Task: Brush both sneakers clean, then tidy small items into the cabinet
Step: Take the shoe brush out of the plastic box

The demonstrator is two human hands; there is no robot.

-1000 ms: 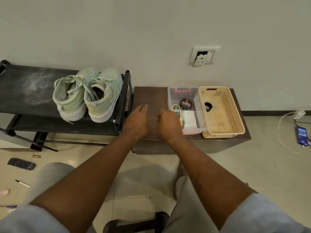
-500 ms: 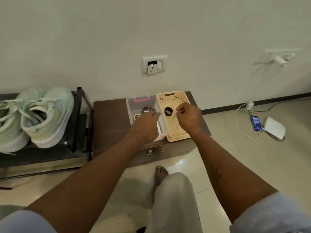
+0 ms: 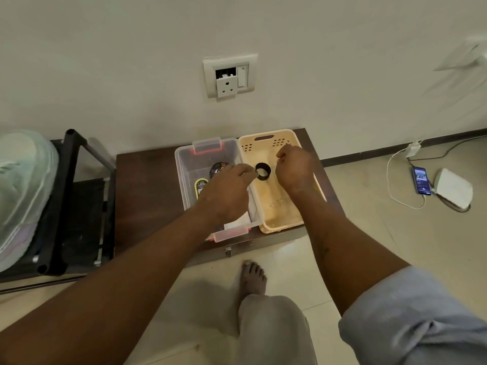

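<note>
Small items being tidied; sneakers (image 3: 23, 185) waiting (brushing seemingly pending).
The left hand (image 3: 226, 192) is pinching the black ring (image 3: 263, 172) in its grip; the right hand (image 3: 295, 171) is showing a curled grip, contents indiscernible.

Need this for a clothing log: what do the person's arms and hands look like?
The left hand and right hand are bare: no gloves, rings or watch. Both forearms are bare. A pale blue-grey sleeve is bunched on the right arm near the elbow; no left sleeve shows. A small dark mark sits on the right forearm.
</note>
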